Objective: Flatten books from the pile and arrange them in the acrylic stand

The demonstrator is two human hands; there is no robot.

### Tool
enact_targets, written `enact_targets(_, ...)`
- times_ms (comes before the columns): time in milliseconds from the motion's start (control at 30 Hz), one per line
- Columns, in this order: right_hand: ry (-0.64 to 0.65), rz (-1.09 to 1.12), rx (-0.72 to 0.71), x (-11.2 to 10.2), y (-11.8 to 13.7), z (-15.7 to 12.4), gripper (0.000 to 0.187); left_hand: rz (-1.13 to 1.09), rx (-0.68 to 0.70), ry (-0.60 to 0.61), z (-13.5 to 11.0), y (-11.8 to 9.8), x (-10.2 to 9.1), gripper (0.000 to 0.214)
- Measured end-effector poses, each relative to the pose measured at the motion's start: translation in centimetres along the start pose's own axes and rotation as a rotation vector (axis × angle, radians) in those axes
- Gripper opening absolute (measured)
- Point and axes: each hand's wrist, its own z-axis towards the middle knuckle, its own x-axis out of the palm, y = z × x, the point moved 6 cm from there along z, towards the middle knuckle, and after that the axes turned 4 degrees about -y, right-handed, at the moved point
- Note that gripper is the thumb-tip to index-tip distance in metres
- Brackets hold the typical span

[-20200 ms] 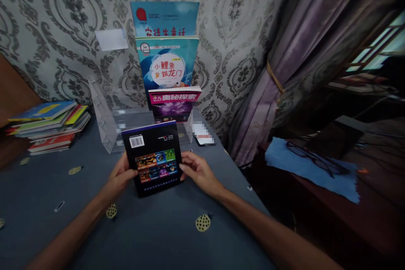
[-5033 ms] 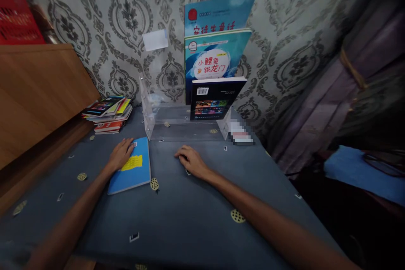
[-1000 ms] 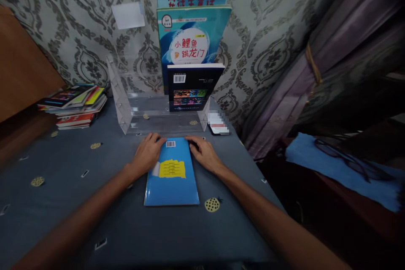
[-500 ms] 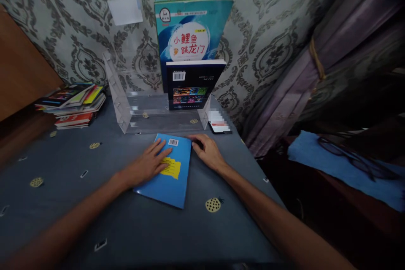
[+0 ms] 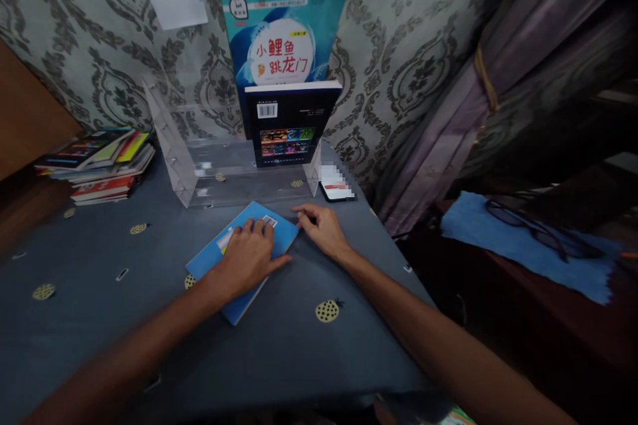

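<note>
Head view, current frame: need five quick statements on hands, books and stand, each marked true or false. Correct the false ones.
1. The left hand lies over the blue book. True.
2. The black book stands in the clear stand. True.
3. The right hand holds the black book. False: it is next to a corner of the blue book; whether it touches is unclear.
4. The glasses lie on the blue cloth. True.
5. The stack of books is to the right of the clear stand. False: it is to the left of it.
</note>
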Motion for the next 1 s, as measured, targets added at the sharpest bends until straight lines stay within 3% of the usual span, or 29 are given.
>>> enact_targets(500,0.117,0.036,0.020,0.9,1.5,-1.3,0.029,0.092,-0.022,0.007,-0.8,-1.6,1.0,0.045)
enact_targets(1000,0.043,0.164,0.014,0.4,1.1,-1.8,0.031,0.108,0.032,0.092,-0.6,-2.2,-0.3,0.036)
